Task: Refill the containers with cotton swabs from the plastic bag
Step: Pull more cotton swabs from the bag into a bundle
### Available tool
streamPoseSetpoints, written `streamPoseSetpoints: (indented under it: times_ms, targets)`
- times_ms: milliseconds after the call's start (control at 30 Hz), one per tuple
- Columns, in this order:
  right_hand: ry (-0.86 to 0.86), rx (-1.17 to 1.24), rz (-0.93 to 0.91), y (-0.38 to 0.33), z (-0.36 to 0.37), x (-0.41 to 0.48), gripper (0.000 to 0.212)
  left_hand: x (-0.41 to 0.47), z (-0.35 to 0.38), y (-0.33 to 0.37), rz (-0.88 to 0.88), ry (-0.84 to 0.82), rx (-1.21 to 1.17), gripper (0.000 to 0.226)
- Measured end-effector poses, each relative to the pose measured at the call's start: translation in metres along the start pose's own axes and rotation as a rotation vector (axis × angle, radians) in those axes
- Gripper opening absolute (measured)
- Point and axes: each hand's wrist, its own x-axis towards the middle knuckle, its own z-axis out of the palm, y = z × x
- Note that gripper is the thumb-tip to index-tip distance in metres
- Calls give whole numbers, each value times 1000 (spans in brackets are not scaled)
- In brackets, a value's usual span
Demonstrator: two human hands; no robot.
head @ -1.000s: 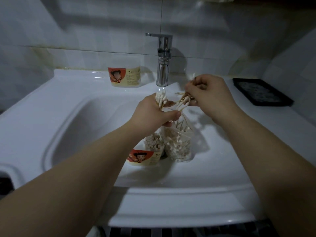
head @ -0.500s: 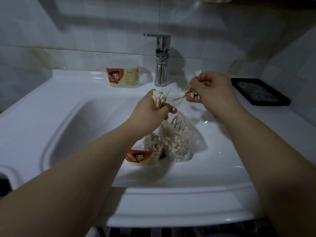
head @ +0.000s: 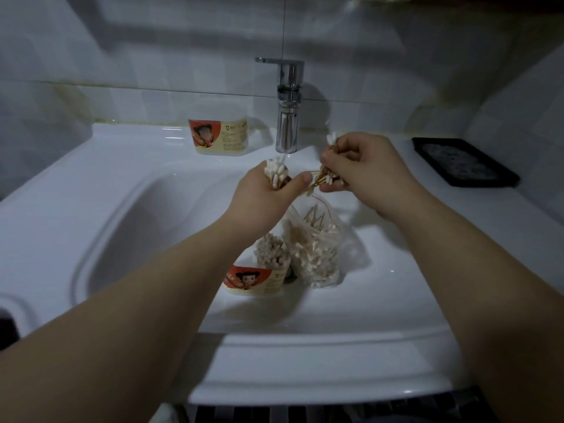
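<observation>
Up above the sink (head: 137, 209), the left hand (head: 262, 196) curls round a bunch of cotton swabs (head: 276, 174), tips upward. The right hand (head: 363, 169) pinches a second bunch (head: 325, 178) just beside the left thumb. Below both hands the plastic bag (head: 314, 248) of swabs stands just beside 1 labelled container (head: 259, 270) holding swabs. Another container (head: 219, 137) sits near the faucet (head: 288, 117).

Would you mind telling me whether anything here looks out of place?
The open plastic bag and the filled container stand on the white sink, near the faucet, an odd wet-prone spot for cotton swabs; nothing is spilled.
</observation>
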Motion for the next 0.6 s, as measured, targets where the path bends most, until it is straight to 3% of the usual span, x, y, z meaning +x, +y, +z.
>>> streamPoseSetpoints:
  times_ms: [133,367,600]
  targets:
    - [-50,-1,10,1,4,-2,10,-5,2,3,58,-55,71,21]
    - [-130,44,66,-1,8,-7,11,-6,1,5,28,-119,-26,18]
    - [-20,218,149,0,5,-1,12,-4,-3,6,10,-227,-7,16]
